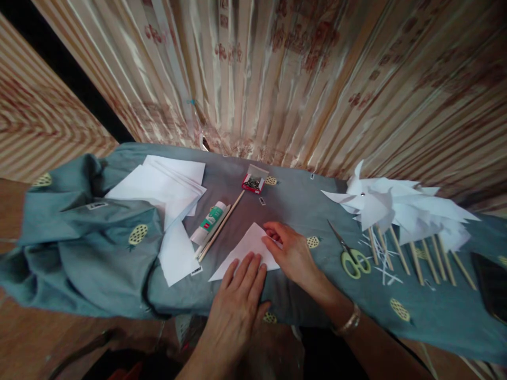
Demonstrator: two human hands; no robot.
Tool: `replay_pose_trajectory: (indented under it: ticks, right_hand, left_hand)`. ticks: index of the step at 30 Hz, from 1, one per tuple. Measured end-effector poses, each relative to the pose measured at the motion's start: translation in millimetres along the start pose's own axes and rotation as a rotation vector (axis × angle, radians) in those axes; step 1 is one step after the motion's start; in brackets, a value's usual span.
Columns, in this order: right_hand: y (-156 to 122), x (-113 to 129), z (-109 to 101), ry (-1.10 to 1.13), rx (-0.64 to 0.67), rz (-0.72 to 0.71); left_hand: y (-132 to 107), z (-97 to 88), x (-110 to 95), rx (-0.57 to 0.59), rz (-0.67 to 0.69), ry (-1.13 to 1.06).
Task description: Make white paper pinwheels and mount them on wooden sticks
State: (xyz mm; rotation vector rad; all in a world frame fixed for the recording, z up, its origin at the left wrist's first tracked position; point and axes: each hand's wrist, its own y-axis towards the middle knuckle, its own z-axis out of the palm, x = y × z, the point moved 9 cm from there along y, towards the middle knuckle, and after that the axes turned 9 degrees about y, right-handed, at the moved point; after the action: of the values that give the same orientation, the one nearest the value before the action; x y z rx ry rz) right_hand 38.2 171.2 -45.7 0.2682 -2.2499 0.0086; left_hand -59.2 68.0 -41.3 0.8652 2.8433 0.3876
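Paper [247,243], pinched at edge by right hand [293,252], pressed under open left hand [238,298] beside that grip: keep edges aligned.

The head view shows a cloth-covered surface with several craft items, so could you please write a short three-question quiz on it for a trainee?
1. How many hands touch the triangular white paper: (a) none, (b) one, (c) both?
2. True or false: the red box is closed.
3. Fill in: the scissors have ____ handles.

Key:
1. c: the left hand and the right hand.
2. False: it stands open.
3. Green.
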Motion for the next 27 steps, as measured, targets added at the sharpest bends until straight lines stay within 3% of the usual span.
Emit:
replay_pose_trajectory:
  ticks: [21,27]
  right_hand:
    - [1.3,9.3,-0.5,-0.117,-0.021,-0.096]
    - [-23.2,19.8,-6.0,-0.27,-0.041,-0.214]
  left_hand:
    - [0.0,0.4,-2.4,-0.012,0.008,0.049]
    - [-0.5,3.5,-1.8,0.01,0.004,0.044]
